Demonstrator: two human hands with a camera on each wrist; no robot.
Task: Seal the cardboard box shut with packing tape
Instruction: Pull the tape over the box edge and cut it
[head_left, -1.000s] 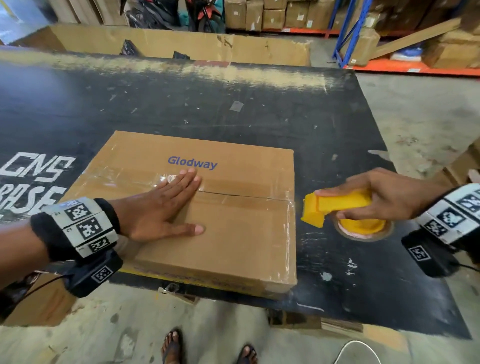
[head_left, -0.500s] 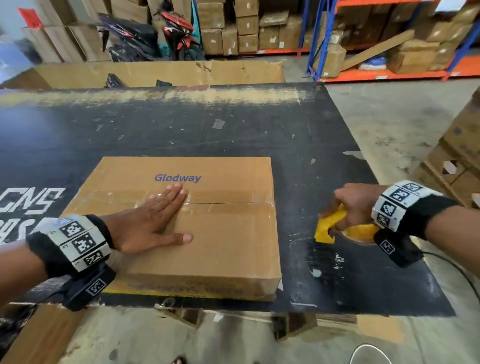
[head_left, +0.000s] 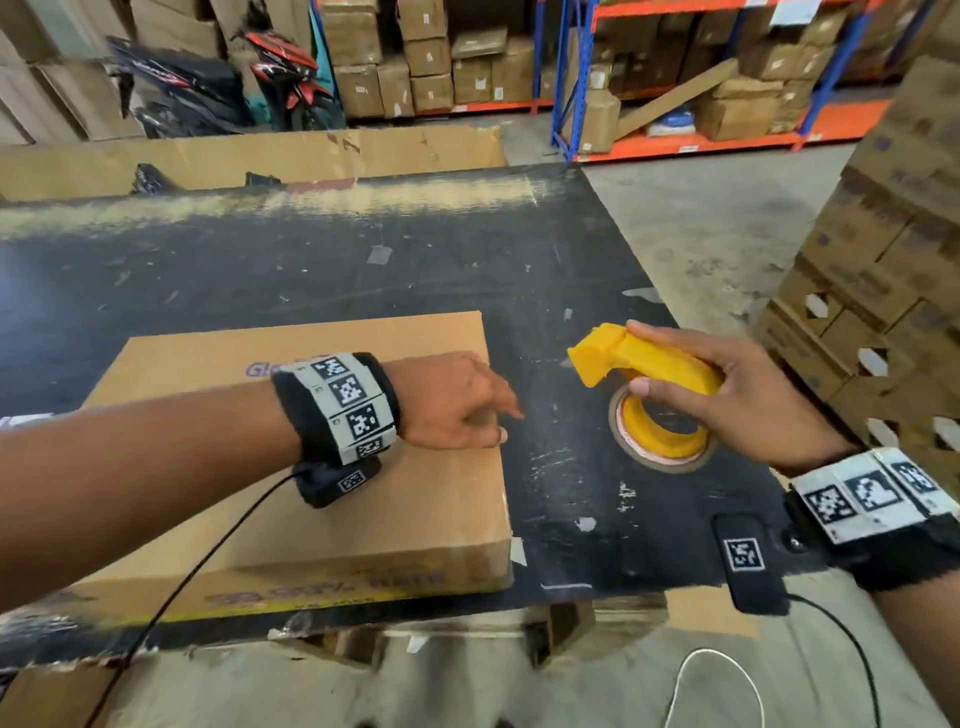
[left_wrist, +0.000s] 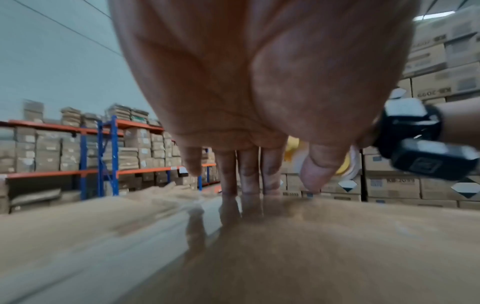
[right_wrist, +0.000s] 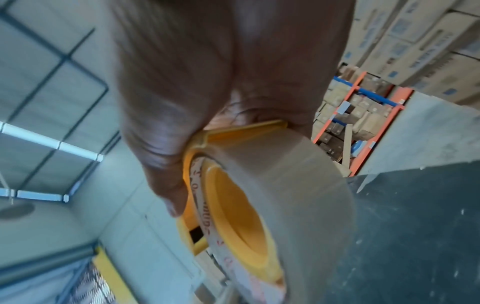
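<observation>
Cardboard box (head_left: 322, 519) is steadied by the flat left hand (head_left: 452, 400) while the dispenser (head_left: 649, 364), gripped in the right hand (head_left: 753, 395), is held clear, so taping seems unfinished.

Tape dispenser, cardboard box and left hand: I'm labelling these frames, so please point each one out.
tape dispenser (head_left: 649, 361), head view, on its yellow handle.
cardboard box (head_left: 415, 519), head view, on the bare top face near its right edge.
left hand (head_left: 452, 400), head view, on the back of the hand.
</observation>
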